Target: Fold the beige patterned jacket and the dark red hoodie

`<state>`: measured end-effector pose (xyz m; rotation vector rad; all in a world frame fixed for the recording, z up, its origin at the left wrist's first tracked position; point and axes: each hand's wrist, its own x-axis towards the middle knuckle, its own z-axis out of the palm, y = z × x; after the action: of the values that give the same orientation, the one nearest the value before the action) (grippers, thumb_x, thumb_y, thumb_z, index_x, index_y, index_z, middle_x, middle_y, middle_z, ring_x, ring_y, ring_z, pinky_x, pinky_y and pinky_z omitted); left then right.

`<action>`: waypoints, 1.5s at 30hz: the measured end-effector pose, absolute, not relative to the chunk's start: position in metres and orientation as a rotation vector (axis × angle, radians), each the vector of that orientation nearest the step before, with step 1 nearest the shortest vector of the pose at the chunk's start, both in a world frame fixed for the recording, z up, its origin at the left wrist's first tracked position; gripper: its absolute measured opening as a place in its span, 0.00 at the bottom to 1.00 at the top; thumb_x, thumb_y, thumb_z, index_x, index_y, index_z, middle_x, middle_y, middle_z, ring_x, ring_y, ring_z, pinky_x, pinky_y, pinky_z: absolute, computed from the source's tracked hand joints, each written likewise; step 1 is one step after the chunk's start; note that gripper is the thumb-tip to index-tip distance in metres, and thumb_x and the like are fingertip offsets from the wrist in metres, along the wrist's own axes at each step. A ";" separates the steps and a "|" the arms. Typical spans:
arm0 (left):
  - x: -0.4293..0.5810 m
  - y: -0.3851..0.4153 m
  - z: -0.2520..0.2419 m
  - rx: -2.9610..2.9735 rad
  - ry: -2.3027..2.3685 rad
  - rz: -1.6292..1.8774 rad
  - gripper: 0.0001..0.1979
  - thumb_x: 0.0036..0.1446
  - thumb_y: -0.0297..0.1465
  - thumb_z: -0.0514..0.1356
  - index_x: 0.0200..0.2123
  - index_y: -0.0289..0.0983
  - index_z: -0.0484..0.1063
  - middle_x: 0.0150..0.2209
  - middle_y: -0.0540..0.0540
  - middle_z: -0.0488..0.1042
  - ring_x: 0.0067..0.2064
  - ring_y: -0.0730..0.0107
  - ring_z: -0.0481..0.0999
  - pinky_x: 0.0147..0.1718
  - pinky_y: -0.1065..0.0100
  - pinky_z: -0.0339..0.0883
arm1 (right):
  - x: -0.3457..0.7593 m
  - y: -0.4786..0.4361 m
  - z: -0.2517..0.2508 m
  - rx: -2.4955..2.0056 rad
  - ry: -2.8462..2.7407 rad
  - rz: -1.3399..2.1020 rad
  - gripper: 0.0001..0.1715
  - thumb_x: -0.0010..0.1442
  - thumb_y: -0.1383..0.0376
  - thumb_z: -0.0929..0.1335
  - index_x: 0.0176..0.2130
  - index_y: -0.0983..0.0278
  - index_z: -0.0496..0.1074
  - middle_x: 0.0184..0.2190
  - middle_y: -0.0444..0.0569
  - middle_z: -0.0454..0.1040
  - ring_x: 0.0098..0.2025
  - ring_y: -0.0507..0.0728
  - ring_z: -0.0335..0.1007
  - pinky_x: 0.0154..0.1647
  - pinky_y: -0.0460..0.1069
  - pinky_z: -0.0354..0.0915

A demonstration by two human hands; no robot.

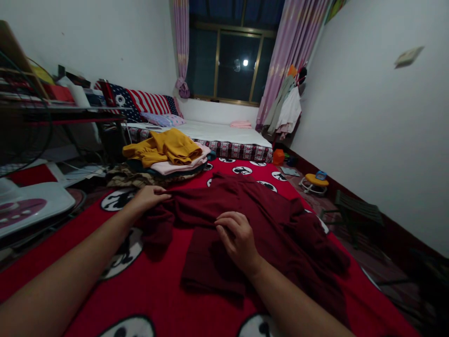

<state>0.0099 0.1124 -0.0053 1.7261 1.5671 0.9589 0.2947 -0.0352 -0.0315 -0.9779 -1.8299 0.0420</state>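
Observation:
A maroon long-sleeved shirt (259,220) lies spread on a red blanket (168,299) with round white patches bearing dark figures. My left hand (150,196) pinches the cloth of the sleeve on the left side, whose end hangs down toward me. With fingers curled and thumb close to them, my right hand (236,234) grips the shirt near its left side seam. The sleeve on the right lies bunched. Beyond my left hand, a yellow garment (168,147) tops a pile of clothes, over a pink folded garment (182,164).
On the left stands a cluttered desk (70,114), with a white plastic item (35,206) below it. A bed (210,131) lies under the window. To the right are a small yellow stool (315,180) and a dark folding stool (359,208) along the wall.

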 end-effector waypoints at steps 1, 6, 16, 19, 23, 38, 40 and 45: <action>0.001 0.108 -0.005 1.704 1.545 0.882 0.15 0.33 0.40 0.69 0.22 0.36 0.75 0.22 0.48 0.74 0.25 0.68 0.70 0.23 0.72 0.59 | 0.294 -0.034 -0.033 -1.002 -1.845 0.055 0.07 0.64 0.66 0.64 0.39 0.60 0.73 0.39 0.49 0.75 0.44 0.56 0.70 0.50 0.54 0.63; -0.010 0.074 0.010 1.571 1.410 0.595 0.18 0.35 0.44 0.70 0.20 0.36 0.72 0.20 0.50 0.73 0.20 0.70 0.68 0.17 0.73 0.56 | 0.293 -0.029 -0.038 -1.102 -1.962 0.131 0.15 0.58 0.67 0.68 0.47 0.60 0.70 0.47 0.52 0.71 0.46 0.57 0.69 0.47 0.53 0.64; 0.054 0.023 0.056 1.013 1.042 0.840 0.08 0.49 0.34 0.61 0.31 0.36 0.74 0.33 0.45 0.80 0.38 0.60 0.79 0.39 0.63 0.74 | 0.309 -0.017 -0.035 -1.472 -1.852 0.041 0.14 0.59 0.70 0.64 0.43 0.58 0.74 0.42 0.47 0.75 0.39 0.56 0.72 0.36 0.48 0.65; 0.073 -0.001 0.056 0.988 1.018 0.755 0.07 0.52 0.36 0.60 0.31 0.38 0.73 0.31 0.47 0.79 0.37 0.63 0.79 0.35 0.66 0.73 | 0.335 -0.005 -0.031 -1.351 -1.556 0.036 0.14 0.58 0.69 0.63 0.41 0.61 0.74 0.39 0.48 0.76 0.38 0.56 0.71 0.40 0.50 0.64; 0.084 -0.025 0.046 1.180 0.858 0.219 0.14 0.46 0.42 0.66 0.30 0.38 0.73 0.27 0.50 0.76 0.27 0.68 0.77 0.22 0.73 0.68 | 0.367 0.012 -0.037 -1.303 -1.184 0.176 0.15 0.54 0.65 0.62 0.37 0.64 0.75 0.35 0.50 0.77 0.36 0.58 0.70 0.40 0.51 0.64; 0.193 0.146 0.002 1.826 1.323 0.763 0.30 0.50 0.31 0.64 0.58 0.34 0.65 0.46 0.38 0.76 0.41 0.60 0.78 0.32 0.68 0.72 | 0.383 0.027 -0.056 -1.381 -0.891 0.356 0.18 0.48 0.59 0.63 0.37 0.65 0.73 0.33 0.51 0.77 0.34 0.59 0.72 0.35 0.52 0.66; 0.205 0.165 0.000 1.840 1.309 0.797 0.26 0.46 0.31 0.67 0.51 0.35 0.72 0.44 0.41 0.78 0.44 0.59 0.77 0.39 0.67 0.71 | 0.383 0.027 -0.059 -1.326 -0.900 0.418 0.19 0.45 0.62 0.64 0.37 0.65 0.73 0.32 0.51 0.77 0.35 0.58 0.72 0.35 0.52 0.67; 0.215 0.199 0.001 1.791 1.263 0.752 0.08 0.35 0.25 0.71 0.24 0.35 0.78 0.25 0.45 0.79 0.35 0.59 0.78 0.38 0.65 0.70 | 0.376 0.023 -0.054 -1.249 -1.030 0.520 0.23 0.42 0.64 0.67 0.41 0.65 0.74 0.35 0.52 0.78 0.38 0.59 0.74 0.39 0.53 0.69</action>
<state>0.2154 0.1988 0.0012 1.7912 1.2629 0.7522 0.3762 0.0231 -0.0539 -1.2487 -1.0295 0.5203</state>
